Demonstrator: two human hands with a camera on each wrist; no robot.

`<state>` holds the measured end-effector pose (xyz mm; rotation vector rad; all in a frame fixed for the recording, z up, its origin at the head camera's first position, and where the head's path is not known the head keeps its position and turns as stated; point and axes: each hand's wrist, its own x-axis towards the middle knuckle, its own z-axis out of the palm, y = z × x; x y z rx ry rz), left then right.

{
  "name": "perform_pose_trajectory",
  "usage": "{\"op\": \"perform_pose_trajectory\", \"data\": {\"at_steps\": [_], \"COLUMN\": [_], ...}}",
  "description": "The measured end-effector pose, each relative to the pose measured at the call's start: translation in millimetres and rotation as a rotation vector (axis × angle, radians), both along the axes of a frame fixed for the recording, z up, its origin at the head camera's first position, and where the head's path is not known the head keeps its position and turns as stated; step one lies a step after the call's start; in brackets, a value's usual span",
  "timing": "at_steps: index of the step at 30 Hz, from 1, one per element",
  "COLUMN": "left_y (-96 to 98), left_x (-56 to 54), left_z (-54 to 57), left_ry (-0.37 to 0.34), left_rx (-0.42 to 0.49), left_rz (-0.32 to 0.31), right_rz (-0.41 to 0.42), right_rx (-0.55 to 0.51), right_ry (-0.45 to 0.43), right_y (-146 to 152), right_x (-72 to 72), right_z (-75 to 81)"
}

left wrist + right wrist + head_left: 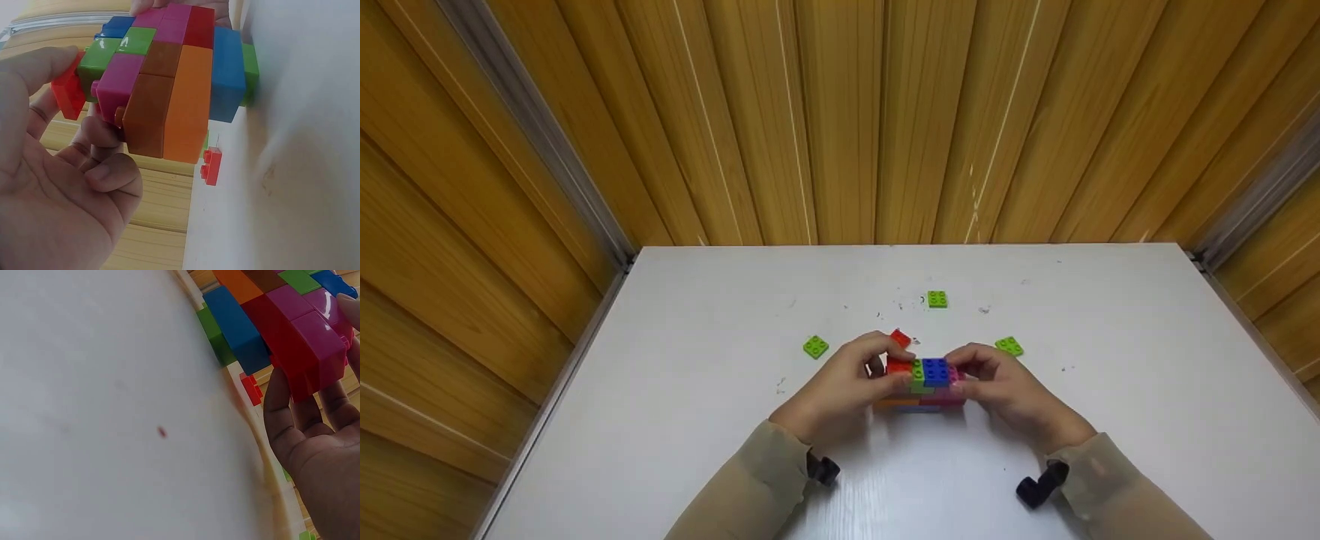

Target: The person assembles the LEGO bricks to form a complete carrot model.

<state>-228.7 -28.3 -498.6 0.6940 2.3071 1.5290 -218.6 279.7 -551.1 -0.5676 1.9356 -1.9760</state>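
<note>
A stack of coloured toy building bricks (pixel 919 401) stands on the white table between both hands. Its lower layers show an orange brick (pixel 188 101), brown and purple ones, and a light blue brick (pixel 228 73) over a green one at the bottom. The left hand (pixel 844 382) pinches a red brick (pixel 68 90) at the stack's upper left, beside a green brick on top. The right hand (pixel 1009 386) grips the stack's right end, thumb near the purple bricks (pixel 318 334) and fingers behind the red ones. A blue brick (pixel 936 371) tops the stack between the hands.
Loose green bricks lie to the left (pixel 815 346), behind (pixel 937 299) and to the right (pixel 1009 346) of the stack. One loose red brick (pixel 900 339) lies just behind it. Wood-patterned panels (pixel 840 120) enclose the white table (pixel 697 315).
</note>
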Motion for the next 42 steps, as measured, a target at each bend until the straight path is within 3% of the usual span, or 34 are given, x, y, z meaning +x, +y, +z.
{"op": "perform_pose_trajectory", "data": {"at_steps": [10, 25, 28, 35, 42], "left_y": [-1.9, -3.4, -3.2, -2.3, -1.1], "left_x": [0.0, 0.6, 0.5, 0.9, 1.1], "left_z": [0.6, -1.2, -1.0, 0.0, 0.4], "left_ry": [-0.024, -0.009, 0.006, -0.012, -0.024], "left_rx": [0.000, -0.013, -0.025, -0.053, -0.055], "left_rz": [0.006, 0.032, 0.027, 0.033, 0.032], "right_rz": [-0.027, -0.015, -0.095, -0.411, -0.539], "right_rx": [0.053, 0.162, 0.173, 0.320, 0.526], "right_ry": [0.037, -0.001, 0.001, -0.073, -0.118], "right_y": [0.3, 7.5, 12.4, 32.4, 58.8], "right_x": [-3.1, -8.8, -12.8, -21.5, -30.7], "right_z": [0.9, 12.9, 18.5, 31.2, 31.6]}}
